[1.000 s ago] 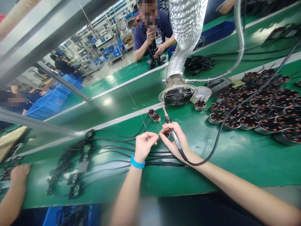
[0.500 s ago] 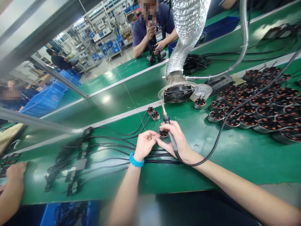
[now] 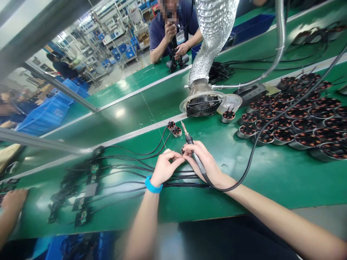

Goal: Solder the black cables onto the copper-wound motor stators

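My right hand is wrapped round a soldering iron, whose bare metal tip points up and away from me. The thumb and fingertips of my left hand, which has a blue band at the wrist, are pinched together, meeting those of my right hand. Whatever lies in that pinch is too small and covered to make out. Just behind the fingertips, a small round motor part is mostly hidden by my right hand. Beyond it stand two similar copper-wound parts with black cables attached.
Many copper-wound motor parts crowd the right side. A fume fan hangs from a silver duct. Black cables run left to small circuit boards. A co-worker's hand rests far left; another person sits opposite.
My right fingers have closed in over the small motor part, hiding more of it. The iron's tip has swung slightly left. The whole view has shifted a little.
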### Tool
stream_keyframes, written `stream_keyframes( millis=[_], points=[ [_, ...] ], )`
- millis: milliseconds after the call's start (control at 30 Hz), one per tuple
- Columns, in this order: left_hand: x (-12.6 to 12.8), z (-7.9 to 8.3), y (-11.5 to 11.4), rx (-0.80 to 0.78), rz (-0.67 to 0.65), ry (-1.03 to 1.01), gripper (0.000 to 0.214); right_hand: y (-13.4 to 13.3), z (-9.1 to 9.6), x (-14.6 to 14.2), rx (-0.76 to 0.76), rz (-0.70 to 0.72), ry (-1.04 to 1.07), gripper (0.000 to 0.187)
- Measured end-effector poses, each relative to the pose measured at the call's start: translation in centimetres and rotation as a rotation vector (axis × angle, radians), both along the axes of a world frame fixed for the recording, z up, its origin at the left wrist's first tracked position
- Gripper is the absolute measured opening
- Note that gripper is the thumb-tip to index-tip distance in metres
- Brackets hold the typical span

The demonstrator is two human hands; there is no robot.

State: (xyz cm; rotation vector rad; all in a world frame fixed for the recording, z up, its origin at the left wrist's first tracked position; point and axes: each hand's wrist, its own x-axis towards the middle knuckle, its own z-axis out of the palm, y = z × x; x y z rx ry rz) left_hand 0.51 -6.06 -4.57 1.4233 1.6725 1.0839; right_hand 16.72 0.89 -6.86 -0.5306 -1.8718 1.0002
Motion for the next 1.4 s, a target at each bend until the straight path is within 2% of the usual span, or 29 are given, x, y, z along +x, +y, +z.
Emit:
stream_keyframes(
  millis=[133,233,400,533,667,833,1000,1400],
  points=[
    [0.4,-0.4,0.1,-0.113,-0.010,-0.213,0.024,-0.1,-0.3,0.2,-0.007,-0.024,-0.017,0.018],
    [0.9,-0.8,0.3,-0.078,0.026,-0.300,0.023,-0.1,-0.5,0.2,0.004,-0.034,-0.013,0.017],
    [1.8,-1.6,0.7,-0.016,0.197,-0.307,0.019,0.5,-0.8,0.3,0.018,-0.066,0.009,0.023],
    [2.1,-2.1,0.8,-0.002,0.299,-0.290,0.017,1.4,-1.1,1.2,0.016,-0.168,0.059,0.031],
    [2.1,-2.5,0.9,-0.020,0.328,-0.279,0.017,1.6,-0.9,2.4,0.003,-0.290,0.109,0.020],
    [2.0,-2.7,1.1,-0.020,0.343,-0.269,0.016,1.3,-0.3,3.1,0.108,-0.230,0.168,0.022],
    [1.9,-2.8,1.1,-0.011,0.346,-0.282,0.016,1.3,-0.1,2.9,0.083,-0.204,0.142,0.024],
    [1.9,-2.9,1.0,-0.013,0.349,-0.281,0.018,1.5,0.5,2.7,0.158,-0.109,0.154,0.022]
  ],
)
